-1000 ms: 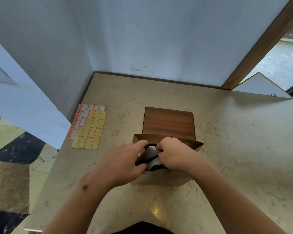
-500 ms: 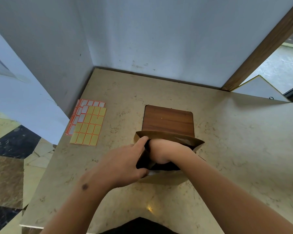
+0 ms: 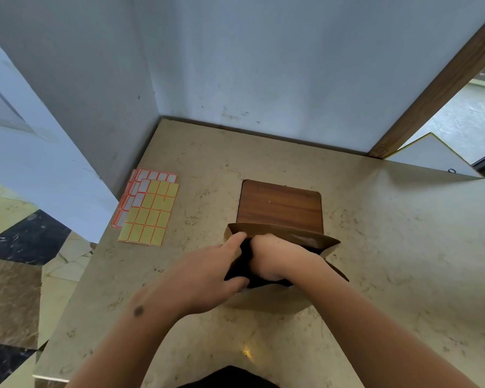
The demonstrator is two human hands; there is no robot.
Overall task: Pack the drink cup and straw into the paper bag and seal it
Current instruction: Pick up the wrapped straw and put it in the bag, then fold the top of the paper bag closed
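Paper bag [image 3: 314, 239] mouth blocked by right hand [image 3: 275, 259] inside, left hand [image 3: 207, 275] at 9 o'clock rim. Wooden board [image 3: 280, 205] at 12 o'clock; label sheets [image 3: 149, 208] at 10 o'clock. Open countertop [image 3: 403, 261] at 3 o'clock.

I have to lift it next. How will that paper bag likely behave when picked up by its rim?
The paper bag will probably flex: its thin rim already bows where the left hand holds it open. It likely creases easily, being paper. With the right hand pushing something inside, whatever it holds may pull the bottom down, so supporting it underneath seems wiser.
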